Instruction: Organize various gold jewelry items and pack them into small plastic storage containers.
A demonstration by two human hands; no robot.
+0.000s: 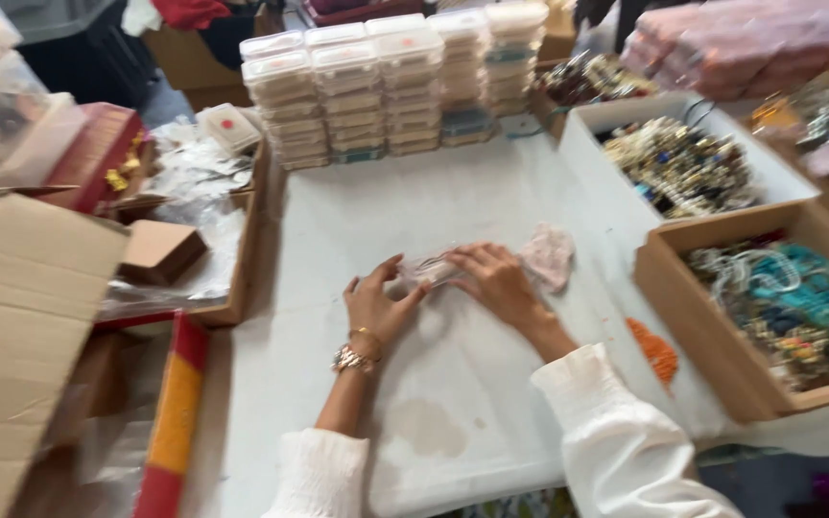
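- My left hand (376,305) and right hand (497,280) meet on a small clear packet (431,268) lying flat on the white table (357,221). The picture is blurred, so I cannot tell what is inside the packet.
- The left fingers are spread, with their tips on the packet's near-left end. The right fingers are curled narrow over its other end, pinching or pressing it; I cannot tell which.
- I judge the packet light, thin and limp, and probably slick, so it should crumple rather than break. The ends look like the best hold, since the middle would buckle.
- Just past my right fingertips lies a crumpled pink pouch (549,253), almost touching that hand.
- Beyond the fingers there is open tabletop up to the stacked clear plastic boxes (376,86).
- To the right of my right hand, the brown tray of turquoise beads (789,307) and the white tray of mixed beads (683,165) wall off that side. An orange patch (654,350) lies by my forearm.
- To the left of my left fingers, the table edge meets a cardboard tray (242,278).
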